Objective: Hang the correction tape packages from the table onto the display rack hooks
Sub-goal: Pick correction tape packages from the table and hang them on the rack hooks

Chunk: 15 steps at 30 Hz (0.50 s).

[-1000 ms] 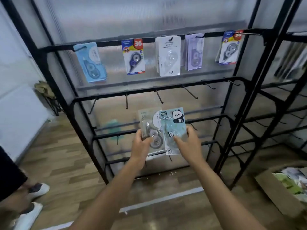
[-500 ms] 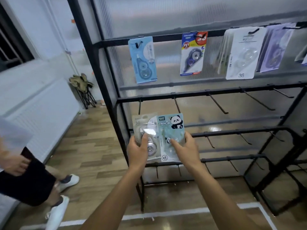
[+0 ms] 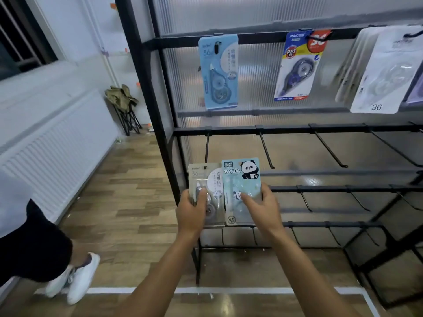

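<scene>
My left hand (image 3: 191,211) grips a grey correction tape package (image 3: 207,179) with its thumb over the blister. Beside it my right hand (image 3: 263,208) pinches a light blue panda package (image 3: 240,177) that overlaps the grey one's right edge. Both packages are held upright in front of the black display rack (image 3: 146,92), just below the leftmost empty hook (image 3: 206,147) of the second bar. On the top bar hang a blue package (image 3: 218,72), a white and blue PET package (image 3: 297,67) and a stack of white packages (image 3: 384,74).
The second bar (image 3: 297,129) carries several empty hooks (image 3: 266,148), and lower bars (image 3: 343,188) hold more. Another person's leg and white shoes (image 3: 75,277) stand at the lower left on the wood floor. A folded stool (image 3: 124,106) leans by the white radiator wall (image 3: 50,143).
The view has swung left and closer to the rack, so its left end now fills the frame. Both hands still hold the two packages together, a little nearer the second bar's left hook.
</scene>
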Each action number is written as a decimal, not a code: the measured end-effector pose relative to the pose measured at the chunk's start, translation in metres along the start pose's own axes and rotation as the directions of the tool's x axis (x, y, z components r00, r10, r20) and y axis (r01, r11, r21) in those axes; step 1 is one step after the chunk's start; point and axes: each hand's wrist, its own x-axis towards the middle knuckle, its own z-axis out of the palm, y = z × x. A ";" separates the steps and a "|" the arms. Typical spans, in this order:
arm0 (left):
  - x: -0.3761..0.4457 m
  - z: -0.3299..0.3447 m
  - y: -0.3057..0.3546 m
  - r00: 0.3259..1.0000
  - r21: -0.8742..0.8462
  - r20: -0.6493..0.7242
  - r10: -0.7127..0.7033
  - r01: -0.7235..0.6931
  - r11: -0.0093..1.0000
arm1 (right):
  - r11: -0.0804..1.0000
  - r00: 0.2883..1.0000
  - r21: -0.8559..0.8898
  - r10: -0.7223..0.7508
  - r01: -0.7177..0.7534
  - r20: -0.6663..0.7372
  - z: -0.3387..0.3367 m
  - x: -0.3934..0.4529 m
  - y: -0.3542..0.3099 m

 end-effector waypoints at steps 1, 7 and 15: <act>0.004 0.002 0.000 1.000 0.004 0.008 0.004 -0.004 1.000 | 1.000 1.000 -0.005 -0.012 0.012 0.003 -0.001 0.001 0.001; 0.052 0.023 0.006 0.970 0.195 0.218 -0.110 0.067 0.979 | 1.000 0.999 -0.011 0.011 -0.011 0.049 -0.017 0.001 0.011; 0.136 0.054 0.020 0.946 0.359 0.284 -0.154 0.044 0.932 | 0.999 0.998 -0.034 0.010 -0.008 0.059 -0.037 0.000 0.016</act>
